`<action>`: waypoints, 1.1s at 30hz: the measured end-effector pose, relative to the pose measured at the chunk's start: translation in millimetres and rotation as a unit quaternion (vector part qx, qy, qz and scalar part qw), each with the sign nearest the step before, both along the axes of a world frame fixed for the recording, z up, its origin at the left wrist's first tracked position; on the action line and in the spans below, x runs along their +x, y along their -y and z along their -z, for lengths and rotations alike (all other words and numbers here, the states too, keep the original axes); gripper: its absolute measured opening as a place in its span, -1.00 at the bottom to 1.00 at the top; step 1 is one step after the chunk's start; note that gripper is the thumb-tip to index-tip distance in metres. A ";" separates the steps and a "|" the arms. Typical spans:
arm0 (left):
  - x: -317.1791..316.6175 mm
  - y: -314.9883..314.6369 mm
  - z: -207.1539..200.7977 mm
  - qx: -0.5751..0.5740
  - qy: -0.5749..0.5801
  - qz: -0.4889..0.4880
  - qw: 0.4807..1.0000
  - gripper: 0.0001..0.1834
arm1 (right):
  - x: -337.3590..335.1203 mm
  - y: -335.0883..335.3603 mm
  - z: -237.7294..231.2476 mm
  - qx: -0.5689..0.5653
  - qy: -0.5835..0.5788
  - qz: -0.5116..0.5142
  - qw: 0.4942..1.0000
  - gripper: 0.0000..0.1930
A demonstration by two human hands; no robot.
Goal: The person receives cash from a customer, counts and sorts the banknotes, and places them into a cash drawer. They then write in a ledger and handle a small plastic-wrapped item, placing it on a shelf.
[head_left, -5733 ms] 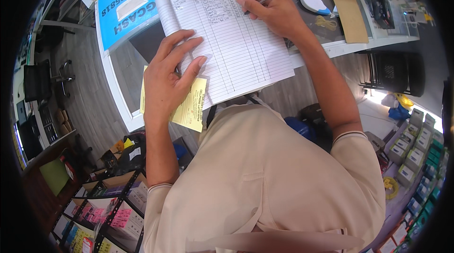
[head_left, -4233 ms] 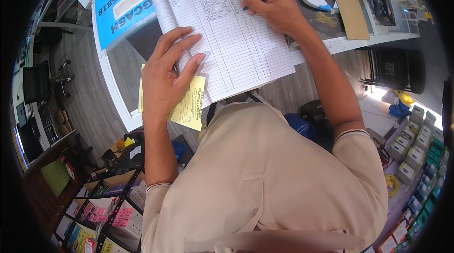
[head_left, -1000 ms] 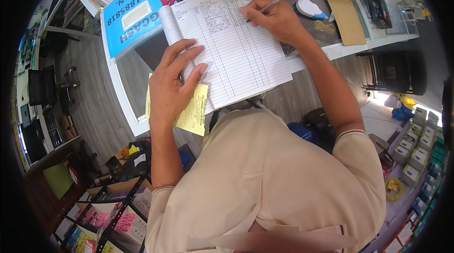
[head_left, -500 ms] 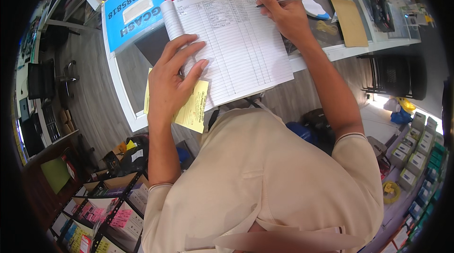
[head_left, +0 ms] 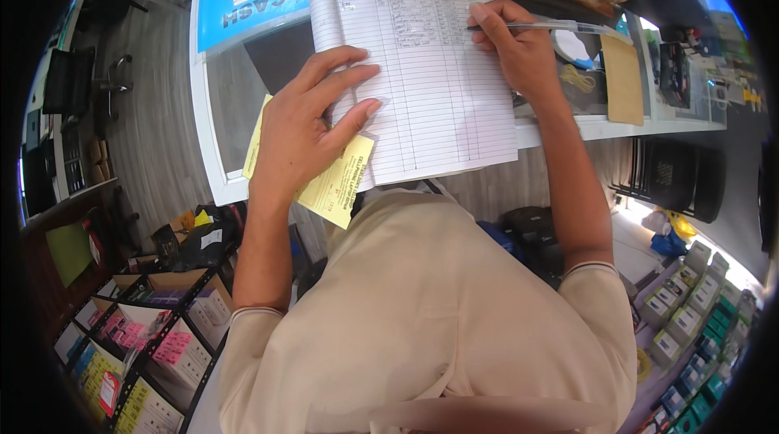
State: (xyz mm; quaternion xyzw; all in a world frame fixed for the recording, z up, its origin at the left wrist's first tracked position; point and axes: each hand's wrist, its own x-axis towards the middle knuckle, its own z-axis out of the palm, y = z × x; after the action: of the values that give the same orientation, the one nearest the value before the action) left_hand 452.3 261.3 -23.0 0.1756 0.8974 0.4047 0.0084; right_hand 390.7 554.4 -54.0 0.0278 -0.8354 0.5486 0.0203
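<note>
Glass-topped and white-edged, the counter (head_left: 203, 109) carries an open ruled notebook (head_left: 438, 101) that overhangs its near side. I find the right grip (head_left: 519, 44) pinched around a clear pen (head_left: 572, 26), its tip at the written rows; from my remote post I cannot tell whether it touches paper. I record the left grip (head_left: 312, 113) unclenched, fingers spread on the notebook's left part. Yellow paper (head_left: 337, 182) shows either side of that wrist. Right of the right grip, I note a brown envelope (head_left: 621, 81); beyond the left, a blue sign (head_left: 217, 8).
</note>
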 end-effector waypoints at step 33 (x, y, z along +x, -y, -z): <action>-2.4 -2.3 3.3 0.004 -0.022 0.001 1.000 -0.62 | -1.4 -3.9 1.2 0.015 0.001 -0.023 1.000 -0.55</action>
State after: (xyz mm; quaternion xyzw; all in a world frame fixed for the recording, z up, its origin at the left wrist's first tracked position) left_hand 449.9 263.6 -26.3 0.1854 0.8956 0.4042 -0.0117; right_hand 389.3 558.4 -55.2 0.0467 -0.8428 0.5361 0.0059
